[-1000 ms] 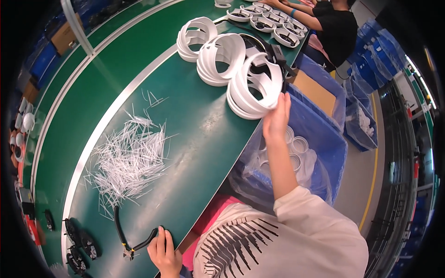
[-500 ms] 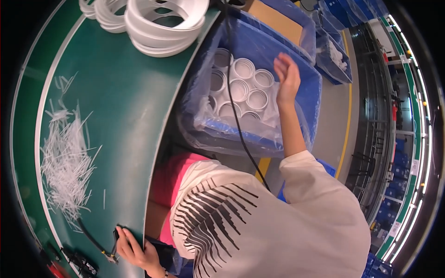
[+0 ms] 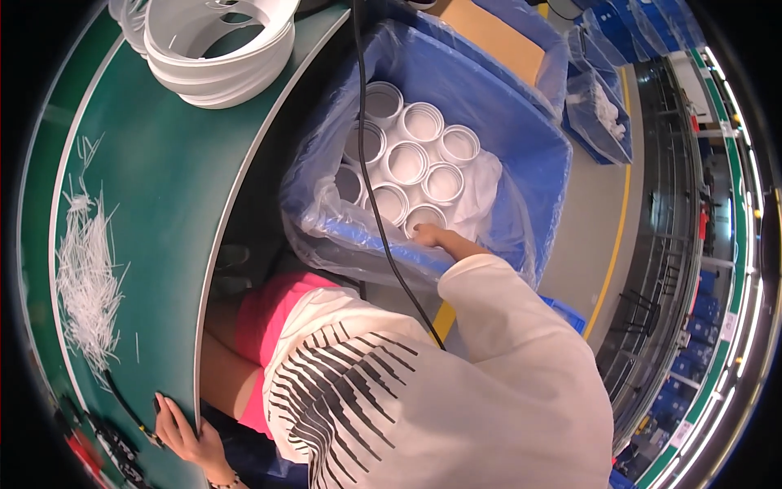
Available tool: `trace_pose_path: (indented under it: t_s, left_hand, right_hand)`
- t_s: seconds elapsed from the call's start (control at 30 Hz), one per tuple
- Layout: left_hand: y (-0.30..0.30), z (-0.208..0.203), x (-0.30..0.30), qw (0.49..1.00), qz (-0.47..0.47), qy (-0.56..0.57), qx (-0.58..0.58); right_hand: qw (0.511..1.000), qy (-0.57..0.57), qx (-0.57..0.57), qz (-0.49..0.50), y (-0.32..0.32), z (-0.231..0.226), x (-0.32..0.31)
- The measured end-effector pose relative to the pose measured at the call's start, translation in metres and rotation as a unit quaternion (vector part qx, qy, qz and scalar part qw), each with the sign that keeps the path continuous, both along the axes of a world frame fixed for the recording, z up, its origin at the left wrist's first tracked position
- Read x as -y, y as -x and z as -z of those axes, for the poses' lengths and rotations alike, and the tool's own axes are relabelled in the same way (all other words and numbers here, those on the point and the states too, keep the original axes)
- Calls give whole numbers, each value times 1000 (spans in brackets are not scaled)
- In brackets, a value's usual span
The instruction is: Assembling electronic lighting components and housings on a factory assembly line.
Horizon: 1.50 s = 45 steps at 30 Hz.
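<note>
My left hand [image 3: 186, 440] rests at the edge of the green table, fingers curled over a slim black-handled tool [image 3: 158, 403] that is mostly hidden under them. Down in the blue bin, my right hand [image 3: 432, 235] has its fingertips closed on the rim of the nearest white plastic ring [image 3: 424, 217]. Several more rings of that kind, such as one white ring [image 3: 406, 163], stand close together there with their round openings up. Clear plastic film [image 3: 342, 232] lines the bin [image 3: 521, 155] and hangs over its near wall.
Large white plastic rings [image 3: 220, 85] are stacked at the table's far end. A heap of thin white plastic strips [image 3: 88, 289] lies on the green table [image 3: 171, 204]. A black cable [image 3: 376, 208] hangs across the bin. Another blue bin holding cardboard [image 3: 489, 37] stands behind.
My right hand has come down from open above the bin's right side to the nearest ring's rim. The left hand keeps its place by the table edge. The view has shifted.
</note>
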<state>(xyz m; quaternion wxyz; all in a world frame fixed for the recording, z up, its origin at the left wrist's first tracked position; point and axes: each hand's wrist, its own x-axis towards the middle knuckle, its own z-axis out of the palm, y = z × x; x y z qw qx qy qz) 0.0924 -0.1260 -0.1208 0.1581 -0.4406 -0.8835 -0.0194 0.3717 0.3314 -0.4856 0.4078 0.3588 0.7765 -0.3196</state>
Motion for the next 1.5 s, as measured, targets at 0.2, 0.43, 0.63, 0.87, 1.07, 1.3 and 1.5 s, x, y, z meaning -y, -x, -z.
trace_pose_path:
  t_s: [0.2, 0.43, 0.63, 0.87, 1.07, 1.3, 1.5]
  left_hand:
    - [-2, 1, 0, 1000, -5, -8, -16]
    - [-4, -2, 5, 1000, -11, -11, 2]
    - [-3, -6, 13, 998, -31, -31, 42]
    - [5, -9, -4, 992, -12, -73, 103]
    - [5, -20, 1, 989, -10, -78, 125]
    - [7, -21, 5, 990, -19, -89, 108]
    - [4, -19, 8, 990, -25, -91, 104]
  right_hand:
    - [979, 157, -15, 128, 3, 28, 4]
    - [994, 111, -6, -4, -5, -5, -9]
    - [987, -116, -97, -62, -6, -167, -15]
    - [857, -378, -338, 91, 77, -395, 40]
    - [487, -73, -855, 162, 224, -422, 114]
    - [409, 623, -512, 427, 476, -421, 107]
    - [350, 594, -557, 464, 533, -357, 74]
